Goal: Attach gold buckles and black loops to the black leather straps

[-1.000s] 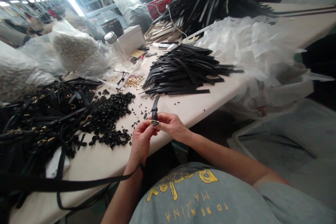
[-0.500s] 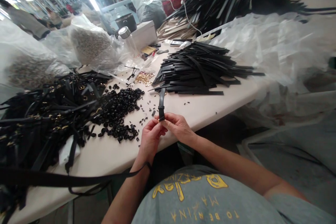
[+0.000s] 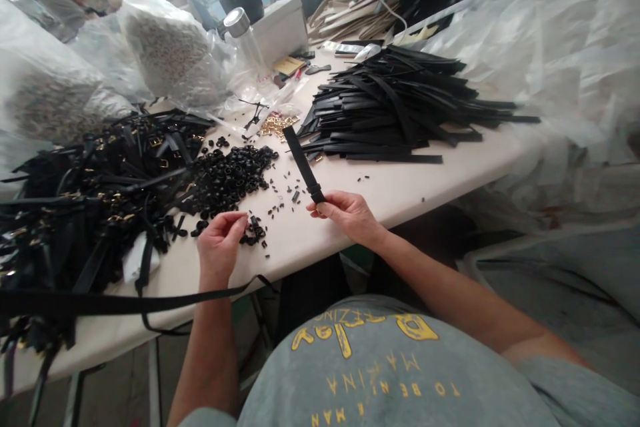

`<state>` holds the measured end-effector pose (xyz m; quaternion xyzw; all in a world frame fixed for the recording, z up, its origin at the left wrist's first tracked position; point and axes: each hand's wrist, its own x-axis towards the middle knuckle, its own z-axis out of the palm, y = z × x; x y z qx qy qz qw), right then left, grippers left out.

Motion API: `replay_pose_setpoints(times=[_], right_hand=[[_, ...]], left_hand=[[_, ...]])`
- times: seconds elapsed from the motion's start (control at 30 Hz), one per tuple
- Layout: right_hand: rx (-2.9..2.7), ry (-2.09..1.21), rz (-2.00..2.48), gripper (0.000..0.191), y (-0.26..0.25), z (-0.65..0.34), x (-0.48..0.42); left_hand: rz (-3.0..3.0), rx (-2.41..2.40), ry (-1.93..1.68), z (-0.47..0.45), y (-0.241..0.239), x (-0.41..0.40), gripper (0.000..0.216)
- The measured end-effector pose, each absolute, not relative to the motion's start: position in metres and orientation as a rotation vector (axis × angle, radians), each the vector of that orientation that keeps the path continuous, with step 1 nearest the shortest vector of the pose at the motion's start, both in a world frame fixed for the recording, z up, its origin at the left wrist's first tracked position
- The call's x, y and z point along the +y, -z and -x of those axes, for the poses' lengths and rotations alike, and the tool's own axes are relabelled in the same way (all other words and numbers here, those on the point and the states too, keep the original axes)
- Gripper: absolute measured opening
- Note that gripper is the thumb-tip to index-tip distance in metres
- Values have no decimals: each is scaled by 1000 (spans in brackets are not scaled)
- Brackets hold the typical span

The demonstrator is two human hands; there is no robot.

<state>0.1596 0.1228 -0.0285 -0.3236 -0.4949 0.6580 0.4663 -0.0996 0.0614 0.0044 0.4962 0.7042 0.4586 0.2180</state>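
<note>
My right hand [image 3: 350,215] pinches the lower end of a short black strap [image 3: 300,159]. The strap points up and to the left, with a black keeper loop [image 3: 315,189] around it just above my fingers. A glint of gold metal shows at my fingertips. At the near edge of a heap of small black loops [image 3: 233,177], my left hand [image 3: 220,243] has thumb and fingers pressed together. What is between them, if anything, is hidden. Gold buckles [image 3: 280,125] lie in a small pile beyond the loops.
Black straps with buckles [image 3: 95,213] are heaped at left, with one long strap [image 3: 165,301] hanging across the table's front edge. Plain black strips [image 3: 380,113] are stacked at right. Plastic bags [image 3: 165,47], a lidded bottle [image 3: 245,37] and plastic sheeting [image 3: 540,47] stand around.
My left hand has left the strap and moved left to the loops. My right hand has shifted slightly right and up, the strap now tilting left. The camera view has dipped.
</note>
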Motion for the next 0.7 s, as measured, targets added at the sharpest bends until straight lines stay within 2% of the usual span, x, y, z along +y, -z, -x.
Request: replay_pose_setpoints(times=[0.17,0.33,0.57,0.7], right_hand=[[-1237,-1706,771,33,28,-159,119],[-1389,-1612,816,28,26,-160,118],[-1466,-1554,833,25,26,-159,118],[-1461,-1552,846,26,27,-159,118]], left_hand=[[-1983,2161,-791,113,1,47,18],[-2207,2136,-533,104,-1,52,17],[-2265,2138,-304,101,-10,66,13],[-2260,2129,-360,103,-9,71,14]])
